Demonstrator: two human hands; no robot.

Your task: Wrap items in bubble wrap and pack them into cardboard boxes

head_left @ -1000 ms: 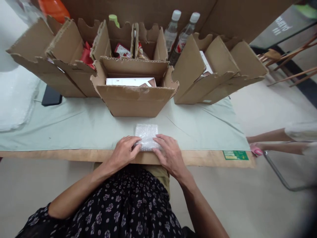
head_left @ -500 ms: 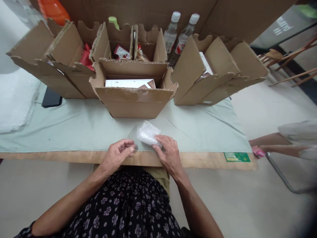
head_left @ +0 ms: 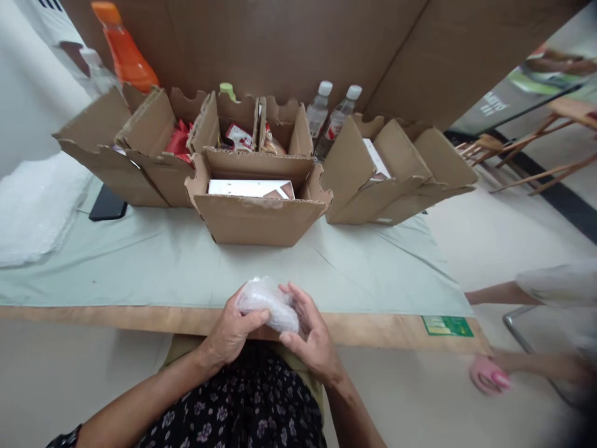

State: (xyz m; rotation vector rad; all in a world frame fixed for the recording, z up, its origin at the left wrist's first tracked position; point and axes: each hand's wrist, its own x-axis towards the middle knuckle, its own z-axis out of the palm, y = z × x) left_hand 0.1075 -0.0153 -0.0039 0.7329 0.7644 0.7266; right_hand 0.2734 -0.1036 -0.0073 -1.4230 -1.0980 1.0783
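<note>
A small bundle of clear bubble wrap point(head_left: 268, 303) is lifted at the table's front edge, between both hands. My left hand point(head_left: 237, 326) grips its left side, thumb on the near face and fingers behind. On the other side my right hand point(head_left: 310, 336) curves round the bundle's right end, thumb and fingers apart around it. Whatever is inside the wrap cannot be made out. Just beyond stands an open cardboard box point(head_left: 259, 221) with a white carton point(head_left: 249, 188) in it.
More open cardboard bins point(head_left: 156, 180) stand behind, some with packets, and others point(head_left: 373, 186) at right. Bottles point(head_left: 321, 109) are at the back. A black phone point(head_left: 108, 202) and bubble wrap sheets point(head_left: 41, 211) lie left. Another person's arm point(head_left: 541, 364) with a pink object point(head_left: 489, 375) is at right.
My left hand has come over and taken hold of the bubble wrap bundle, which has risen off the tablecloth toward me. The camera view has tilted up, and the other person's arm has moved.
</note>
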